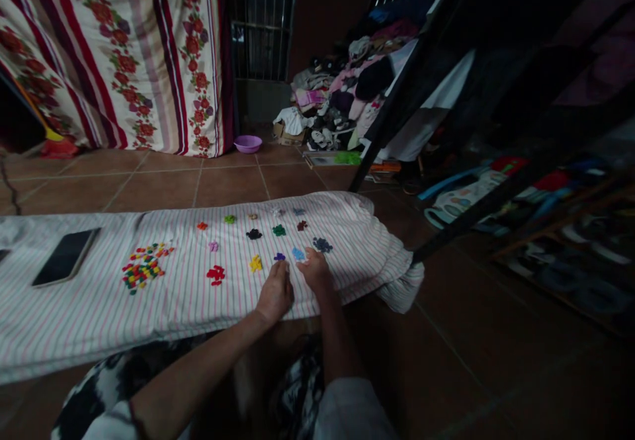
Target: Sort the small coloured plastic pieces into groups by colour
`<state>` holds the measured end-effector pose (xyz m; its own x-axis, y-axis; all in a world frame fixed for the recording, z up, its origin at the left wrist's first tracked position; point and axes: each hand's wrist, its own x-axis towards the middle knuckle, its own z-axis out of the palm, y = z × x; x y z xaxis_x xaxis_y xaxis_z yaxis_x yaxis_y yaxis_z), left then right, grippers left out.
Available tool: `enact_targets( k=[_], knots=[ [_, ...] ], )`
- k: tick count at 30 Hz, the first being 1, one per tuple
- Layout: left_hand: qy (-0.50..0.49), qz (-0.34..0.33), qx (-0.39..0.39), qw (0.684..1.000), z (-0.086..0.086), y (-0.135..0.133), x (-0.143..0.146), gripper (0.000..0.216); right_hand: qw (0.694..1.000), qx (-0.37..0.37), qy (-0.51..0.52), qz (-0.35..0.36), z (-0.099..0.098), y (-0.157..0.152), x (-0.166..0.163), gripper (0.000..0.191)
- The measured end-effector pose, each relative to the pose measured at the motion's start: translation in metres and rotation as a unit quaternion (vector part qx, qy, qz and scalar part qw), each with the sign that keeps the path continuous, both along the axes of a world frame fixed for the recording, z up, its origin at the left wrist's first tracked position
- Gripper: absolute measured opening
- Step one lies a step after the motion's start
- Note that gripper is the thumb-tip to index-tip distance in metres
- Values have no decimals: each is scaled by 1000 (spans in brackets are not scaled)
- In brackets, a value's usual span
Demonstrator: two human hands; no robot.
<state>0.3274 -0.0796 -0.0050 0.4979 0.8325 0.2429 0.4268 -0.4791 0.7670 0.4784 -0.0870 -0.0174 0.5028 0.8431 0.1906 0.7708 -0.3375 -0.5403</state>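
A pink-and-white striped cloth (99, 308) lies spread on the tiled floor. On it sit small heaps of beads sorted by colour: red (216, 274), yellow (255, 264), purple (279, 257), light blue (298, 253), dark blue (322, 245), green (278, 230), black (254, 233). A mixed heap of beads (143, 268) lies further left. My left hand (275, 291) rests on the cloth, fingers bent down just below the purple heap. My right hand (314, 269) rests beside it, fingertips curled at the light blue heap. Whether either hand pinches a bead is hidden.
A black phone (65, 257) lies on the cloth at the left. A purple bowl (247, 143) stands on the floor near a floral curtain (124, 49). A pile of clothes (342, 96) and a dark metal frame (397, 109) stand to the right, with shoes and clutter beyond.
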Motion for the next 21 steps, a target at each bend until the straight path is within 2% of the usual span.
enact_targets(
  k=[5,10,15,21],
  knots=[
    [34,8,15,999,0,15,30,46,999,-14,15,28,4,3,5,42],
    [87,6,7,996,9,26,48,51,998,-42,6,53,12,2,5,39],
    [161,27,-35,986,16,39,59,39,997,-42,-17,66,16,2,3,40],
    [176,19,-28,984,15,45,65,26,995,-49,-24,82,19,7,3,33]
  ],
)
